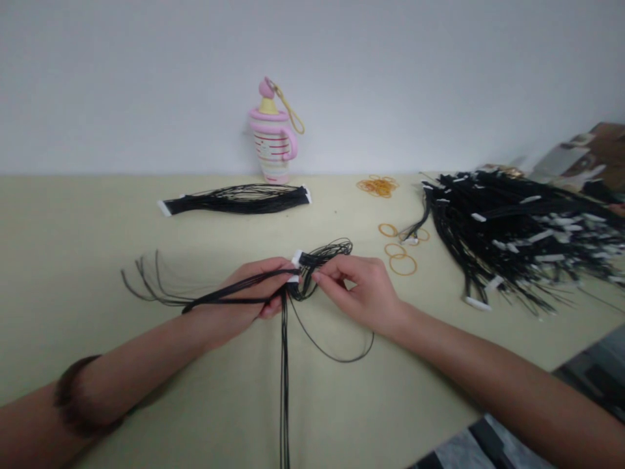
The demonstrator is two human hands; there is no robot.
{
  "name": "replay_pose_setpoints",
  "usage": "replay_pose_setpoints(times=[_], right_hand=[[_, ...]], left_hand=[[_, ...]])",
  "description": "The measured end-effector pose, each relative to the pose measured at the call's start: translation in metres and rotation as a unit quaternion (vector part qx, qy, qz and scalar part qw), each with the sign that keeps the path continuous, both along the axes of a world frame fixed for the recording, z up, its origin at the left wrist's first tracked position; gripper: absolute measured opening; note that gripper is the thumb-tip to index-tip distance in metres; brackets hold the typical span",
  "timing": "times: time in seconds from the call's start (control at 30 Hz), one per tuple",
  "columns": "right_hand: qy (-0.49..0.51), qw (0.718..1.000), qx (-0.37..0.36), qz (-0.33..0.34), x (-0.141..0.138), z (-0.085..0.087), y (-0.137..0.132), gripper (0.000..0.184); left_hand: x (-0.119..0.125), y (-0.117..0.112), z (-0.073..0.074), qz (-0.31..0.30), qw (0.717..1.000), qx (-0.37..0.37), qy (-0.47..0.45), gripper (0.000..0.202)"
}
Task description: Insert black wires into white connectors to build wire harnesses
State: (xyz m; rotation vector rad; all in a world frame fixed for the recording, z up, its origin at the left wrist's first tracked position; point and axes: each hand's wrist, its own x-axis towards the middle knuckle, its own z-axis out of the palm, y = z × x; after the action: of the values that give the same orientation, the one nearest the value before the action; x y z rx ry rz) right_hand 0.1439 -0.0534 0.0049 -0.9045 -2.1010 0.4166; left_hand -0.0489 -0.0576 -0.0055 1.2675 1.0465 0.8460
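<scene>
Over the middle of the table my left hand (258,280) is closed around a black wire harness (234,286) near its white connectors. Loose wire ends trail left across that wrist, and a straight bunch hangs down toward the table's front. My right hand (359,286) pinches at the looped wires of the same harness, just right of the connectors; thumb and forefinger are close together. One single wire curves out below this hand. Behind them lies a second harness (234,199), laid straight, with a white connector at each end.
A pink striped cup (272,146) stands against the wall. Rubber bands lie in a heap (378,186), with several loose bands (403,264) nearer. To the right spreads a large pile of black harnesses (517,228), with a cardboard box (605,156) behind. The table's edge (551,372) runs diagonally at lower right.
</scene>
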Motion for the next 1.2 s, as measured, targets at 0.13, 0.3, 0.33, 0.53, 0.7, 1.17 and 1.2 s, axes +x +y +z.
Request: replay_pose_setpoints(times=[0.13,0.3,0.33,0.53,0.7,1.17,1.2], right_hand=[[-0.005,1.0,-0.001,-0.001,0.001,0.0002,-0.0005,0.02],[-0.016,1.0,0.011,0.012,0.0025,0.0014,0.0004,0.02],[-0.018,1.0,0.013,0.015,0.0026,0.0019,0.0004,0.02],[-0.033,0.999,0.028,0.029,0.0021,0.0037,-0.0021,0.021],[-0.061,0.997,0.028,0.023,0.0014,0.0048,-0.005,0.023],[-0.135,0.99,0.047,-0.008,-0.0022,0.0065,-0.0062,0.027],[-0.139,0.989,0.051,-0.007,-0.0018,0.0067,-0.0061,0.027]], left_hand=[[0.0046,-0.0025,0.0034,-0.014,0.999,0.022,0.031,0.023],[0.0066,-0.0032,0.0051,-0.017,0.998,0.034,0.051,0.024],[0.0067,-0.0033,0.0054,-0.018,0.998,0.036,0.052,0.025],[0.007,-0.0024,0.0046,-0.024,0.998,0.039,0.043,0.026],[0.0047,-0.0021,0.001,-0.035,0.996,0.063,0.05,0.026],[0.0031,0.0002,-0.0042,-0.053,0.996,0.056,0.044,0.024],[0.003,-0.0001,-0.0039,-0.055,0.996,0.052,0.045,0.024]])
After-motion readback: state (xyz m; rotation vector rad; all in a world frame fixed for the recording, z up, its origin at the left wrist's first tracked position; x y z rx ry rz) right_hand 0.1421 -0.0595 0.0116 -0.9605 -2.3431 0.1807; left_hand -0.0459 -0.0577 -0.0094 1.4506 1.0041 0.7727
